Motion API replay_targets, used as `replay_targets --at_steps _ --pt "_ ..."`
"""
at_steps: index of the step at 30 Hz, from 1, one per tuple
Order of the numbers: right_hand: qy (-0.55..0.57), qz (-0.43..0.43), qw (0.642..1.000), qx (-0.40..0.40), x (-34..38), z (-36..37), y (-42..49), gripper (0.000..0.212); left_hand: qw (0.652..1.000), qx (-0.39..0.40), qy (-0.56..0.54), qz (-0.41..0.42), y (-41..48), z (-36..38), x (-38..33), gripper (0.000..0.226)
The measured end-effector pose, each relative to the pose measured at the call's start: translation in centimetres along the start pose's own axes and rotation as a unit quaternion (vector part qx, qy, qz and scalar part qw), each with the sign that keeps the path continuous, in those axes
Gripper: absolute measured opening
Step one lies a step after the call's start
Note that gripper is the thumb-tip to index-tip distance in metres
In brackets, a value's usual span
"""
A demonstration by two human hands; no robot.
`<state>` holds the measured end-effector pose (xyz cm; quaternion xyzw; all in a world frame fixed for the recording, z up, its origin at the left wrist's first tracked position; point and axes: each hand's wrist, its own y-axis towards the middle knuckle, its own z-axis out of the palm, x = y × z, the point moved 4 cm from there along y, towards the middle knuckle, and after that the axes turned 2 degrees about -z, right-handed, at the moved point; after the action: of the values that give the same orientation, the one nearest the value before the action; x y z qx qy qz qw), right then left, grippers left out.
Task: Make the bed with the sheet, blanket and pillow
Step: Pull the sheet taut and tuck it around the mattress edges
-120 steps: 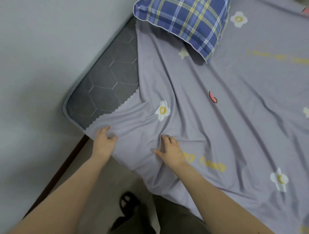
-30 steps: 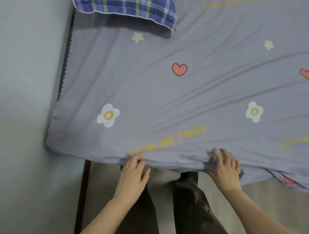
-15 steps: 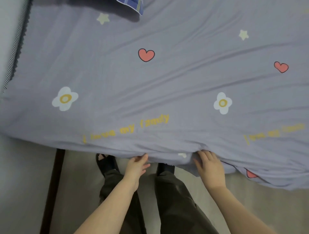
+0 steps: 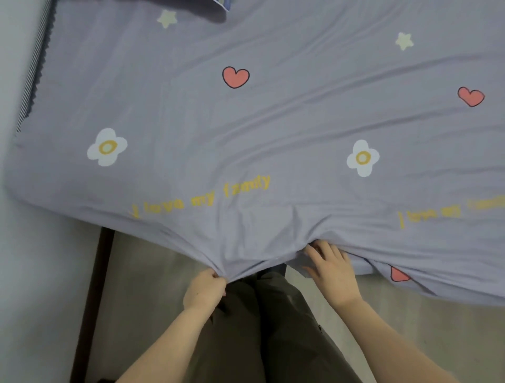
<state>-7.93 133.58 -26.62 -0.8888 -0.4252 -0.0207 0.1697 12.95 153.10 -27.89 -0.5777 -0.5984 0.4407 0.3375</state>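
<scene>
Head camera — steeply down, close over sheet (image 4: 246,131).

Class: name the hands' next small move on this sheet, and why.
Probably tuck the gripped bunch under the mattress: the left hand pinches loose sheet hanging past the near edge, and the right hand touches the sheet alongside.

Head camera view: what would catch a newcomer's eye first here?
The lilac sheet fills most of the view, printed with red hearts, white flowers and yellow lettering. At its near edge, the left hand grips a bunch of the cloth, while the right hand lies with straight fingers against the edge beside it. A corner of the plaid pillow peeks in at the top.
</scene>
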Motion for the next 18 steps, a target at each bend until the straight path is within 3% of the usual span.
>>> replay_targets --at_steps 3,7,11,14,16,18 --pt "-0.004 0.056 0.998 0.01 0.5 0.0 -0.8 0.064 0.994 0.002 0.11 0.0 -0.2 -0.4 0.9 0.013" --pt "-0.041 0.118 0.992 0.001 1.1 -0.5 -0.4 0.041 0.986 -0.004 0.168 0.006 0.2 -1.3 0.4 0.02" --pt "0.031 0.15 0.988 0.036 1.7 -0.4 -0.1 0.034 0.983 -0.005 0.186 0.0 0.8 -2.5 -0.2 0.026" --pt "0.116 0.15 0.974 0.127 1.2 0.4 -0.6 0.017 1.0 0.022 0.016 -0.006 1.7 -2.9 -0.4 0.022" --pt "0.174 0.143 0.964 0.141 0.8 0.4 -0.7 0.015 0.987 0.042 -0.157 -0.011 1.8 -2.8 -0.9 0.015" --pt "0.196 0.151 0.957 0.151 0.3 0.3 -0.5 0.009 0.964 0.065 -0.257 0.005 1.5 -2.6 -1.7 0.028"
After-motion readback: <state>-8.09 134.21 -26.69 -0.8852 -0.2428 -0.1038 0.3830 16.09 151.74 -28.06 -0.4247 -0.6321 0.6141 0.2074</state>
